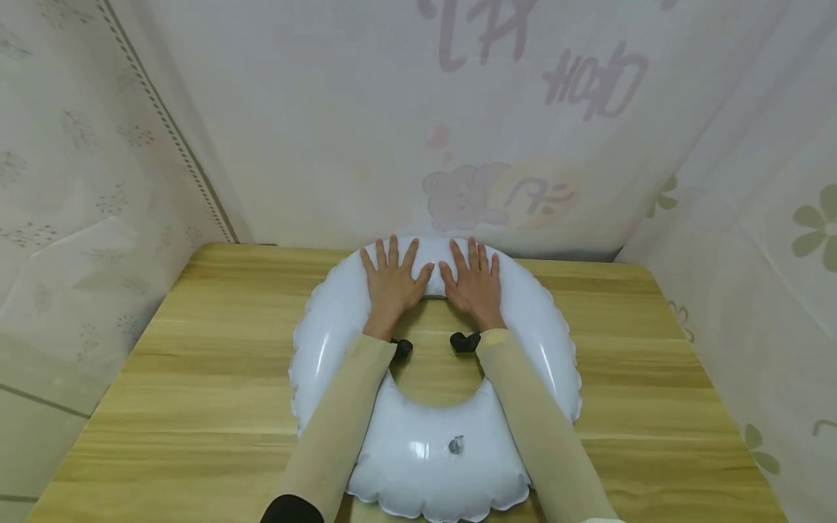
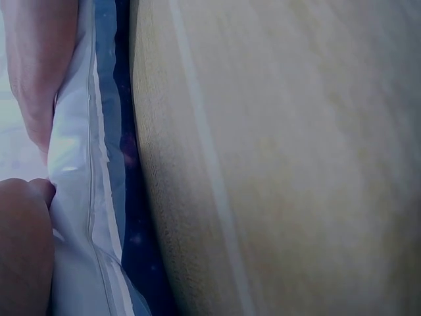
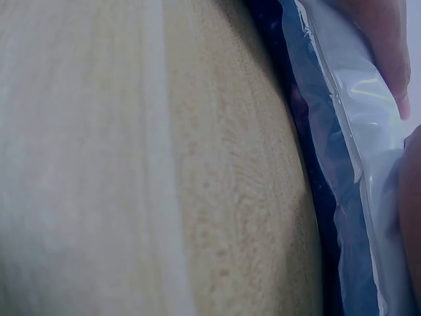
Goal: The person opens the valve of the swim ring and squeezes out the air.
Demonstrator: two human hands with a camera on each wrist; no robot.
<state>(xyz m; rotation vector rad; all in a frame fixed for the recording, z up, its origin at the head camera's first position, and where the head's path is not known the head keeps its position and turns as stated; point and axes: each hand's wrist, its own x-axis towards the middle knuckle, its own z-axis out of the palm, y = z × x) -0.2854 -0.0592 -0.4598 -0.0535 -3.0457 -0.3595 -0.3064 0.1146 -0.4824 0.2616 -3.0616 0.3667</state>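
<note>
Both hands lie palm-down with fingers straight and spread, pinching nothing, on a white inflatable ring: the left hand at the ring's 11 o'clock, the right hand at its 1 o'clock, thumbs pointing toward each other but apart. Just inside the wrists, over the hole, sit two small black devices, and pale yellow sleeves cross the ring toward 7 and 5 o'clock. A clear valve sits at its 6 o'clock. The ring lies on the middle of a wooden table, whose yellow-brown grain runs from 9 to 3 o'clock and shows through the hole; the wrist views catch a dark blue strip between the ring's seam and the wood. Beyond the table, at 12 o'clock, stands a pale backdrop printed with a bear and lettering. A leaf-sprigged sheet fills 10 o'clock, a green-flowered one 2 o'clock, and at 8 o'clock pale flooring shows dark lines.
</note>
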